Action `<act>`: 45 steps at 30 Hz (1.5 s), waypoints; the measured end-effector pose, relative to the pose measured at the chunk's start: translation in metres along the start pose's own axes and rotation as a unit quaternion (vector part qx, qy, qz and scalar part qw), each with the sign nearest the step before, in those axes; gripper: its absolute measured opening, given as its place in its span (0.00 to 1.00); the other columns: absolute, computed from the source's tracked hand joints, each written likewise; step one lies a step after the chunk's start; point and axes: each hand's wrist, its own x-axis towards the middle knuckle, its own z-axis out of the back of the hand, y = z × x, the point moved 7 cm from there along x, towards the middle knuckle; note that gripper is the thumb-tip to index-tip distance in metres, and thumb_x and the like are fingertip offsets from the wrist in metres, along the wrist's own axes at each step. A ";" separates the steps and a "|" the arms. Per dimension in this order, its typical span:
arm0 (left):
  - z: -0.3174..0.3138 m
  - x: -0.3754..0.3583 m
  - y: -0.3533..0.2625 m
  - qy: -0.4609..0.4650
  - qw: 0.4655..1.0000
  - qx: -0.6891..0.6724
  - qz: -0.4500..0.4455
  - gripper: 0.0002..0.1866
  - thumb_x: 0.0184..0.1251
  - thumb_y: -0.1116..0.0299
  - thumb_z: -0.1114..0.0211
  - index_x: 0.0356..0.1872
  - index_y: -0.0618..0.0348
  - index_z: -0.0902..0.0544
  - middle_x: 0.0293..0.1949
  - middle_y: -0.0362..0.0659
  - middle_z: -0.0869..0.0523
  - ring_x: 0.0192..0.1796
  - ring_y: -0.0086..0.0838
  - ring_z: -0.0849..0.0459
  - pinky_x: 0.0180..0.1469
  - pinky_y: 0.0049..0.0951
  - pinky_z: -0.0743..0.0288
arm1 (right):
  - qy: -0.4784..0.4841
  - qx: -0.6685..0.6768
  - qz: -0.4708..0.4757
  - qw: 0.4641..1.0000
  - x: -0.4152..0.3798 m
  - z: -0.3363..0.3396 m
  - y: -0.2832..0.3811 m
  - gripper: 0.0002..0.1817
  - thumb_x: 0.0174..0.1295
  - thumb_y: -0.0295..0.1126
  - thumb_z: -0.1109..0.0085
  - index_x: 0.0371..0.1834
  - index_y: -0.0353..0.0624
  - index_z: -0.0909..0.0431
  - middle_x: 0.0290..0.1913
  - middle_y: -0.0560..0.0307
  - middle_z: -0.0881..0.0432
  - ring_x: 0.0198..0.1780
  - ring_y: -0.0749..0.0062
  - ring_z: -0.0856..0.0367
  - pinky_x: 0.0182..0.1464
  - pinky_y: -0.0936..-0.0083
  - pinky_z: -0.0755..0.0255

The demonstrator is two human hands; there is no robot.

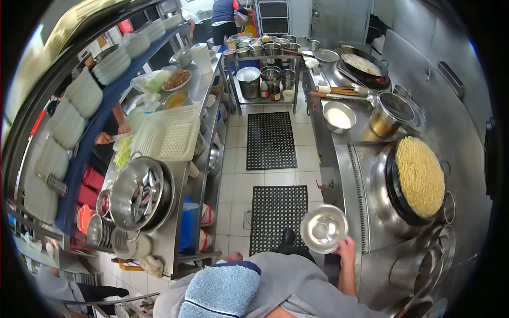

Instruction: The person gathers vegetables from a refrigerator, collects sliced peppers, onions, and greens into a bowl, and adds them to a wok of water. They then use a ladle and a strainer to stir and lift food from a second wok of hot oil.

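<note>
In my right hand (346, 251) is a shiny metal bowl (324, 228), gripped by its rim and held over the floor beside the stove counter. The bowl looks bare inside. Only a small part of my left hand (233, 257) shows, low beside my body near the left counter's end; its fingers are hidden. Right of the bowl, a big heap of yellow noodles (420, 176) fills a black wok (395, 191) on the stove. Farther up that counter stand a bowl of white stuff (339, 117) and a metal pot with a strainer (391, 115).
Left, a counter carries a large steel bowl of fish (139, 193), a white plastic basket (167, 132) and chopped greens (123, 151), with another person's hands (114, 133) beside them. Black mats (271, 140) line the aisle. A rack of pots (262, 49) and another person (224, 18) are at the far end.
</note>
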 end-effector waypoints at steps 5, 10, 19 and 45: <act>0.246 0.084 -0.168 -0.097 0.803 -0.575 0.119 0.30 0.69 0.45 0.42 0.57 0.63 0.26 0.55 0.45 0.22 0.54 0.33 0.22 0.52 0.42 0.21 | 0.161 -0.159 0.097 0.969 0.121 -0.120 0.074 0.10 0.55 0.27 0.44 0.37 0.31 0.22 0.28 0.55 0.18 0.25 0.74 0.19 0.25 0.77 0.21; 0.371 0.149 -0.210 -0.134 0.855 -0.499 0.050 0.20 0.68 0.62 0.39 0.56 0.64 0.25 0.47 0.45 0.17 0.49 0.31 0.16 0.44 0.31 0.15 | 0.229 -0.166 0.075 0.956 0.184 -0.225 0.126 0.10 0.59 0.28 0.43 0.38 0.32 0.22 0.30 0.55 0.18 0.28 0.73 0.17 0.27 0.77 0.21; 0.611 0.285 -0.031 -0.346 0.645 -0.681 -0.037 0.11 0.65 0.71 0.41 0.44 0.67 0.23 0.36 0.46 0.18 0.32 0.31 0.17 0.31 0.31 0.18 | 0.063 -0.313 0.072 0.945 0.236 -0.210 0.099 0.15 0.60 0.38 0.37 0.42 0.37 0.21 0.36 0.52 0.16 0.38 0.74 0.16 0.37 0.77 0.22; 0.452 0.408 -0.167 0.237 0.964 0.058 -0.107 0.07 0.63 0.66 0.38 0.36 0.56 0.18 0.29 0.39 0.17 0.30 0.27 0.18 0.28 0.27 0.23 | -0.343 -0.174 -0.251 0.888 -0.005 -0.168 -0.122 0.21 0.61 0.50 0.48 0.36 0.42 0.17 0.33 0.48 0.15 0.38 0.51 0.16 0.42 0.57 0.23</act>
